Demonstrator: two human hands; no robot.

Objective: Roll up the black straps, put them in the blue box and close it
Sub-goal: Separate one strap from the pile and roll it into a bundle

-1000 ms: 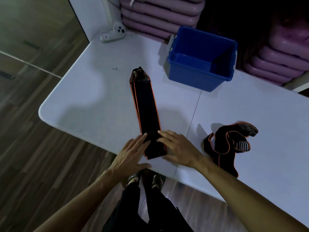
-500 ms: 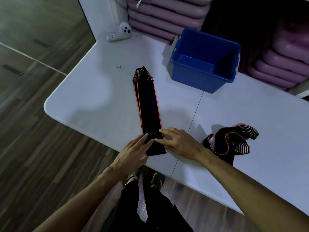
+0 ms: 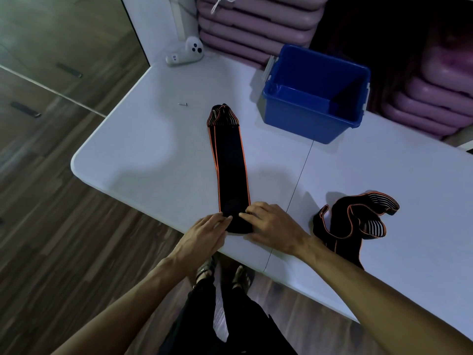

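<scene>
Both forearms are bare, with no sleeves, watch or rings showing on the left hand (image 3: 202,235) or the right hand (image 3: 275,228). The fingers (image 3: 247,216) are bare too, without gloves. Below the hands, the person wears black trousers (image 3: 230,326), loose and dark. On the feet are dark open sandals (image 3: 206,269) with straps across the top, one beside the other.

The flat strap (image 3: 231,165) and the crumpled strap (image 3: 353,224) look like matt black cloth with orange edging and striped elastic ends, the blue box (image 3: 304,119) is smooth, slightly glossy plastic, the white table (image 3: 153,144) has a smooth satin finish, and the floor (image 3: 46,226) is grained wood.
</scene>
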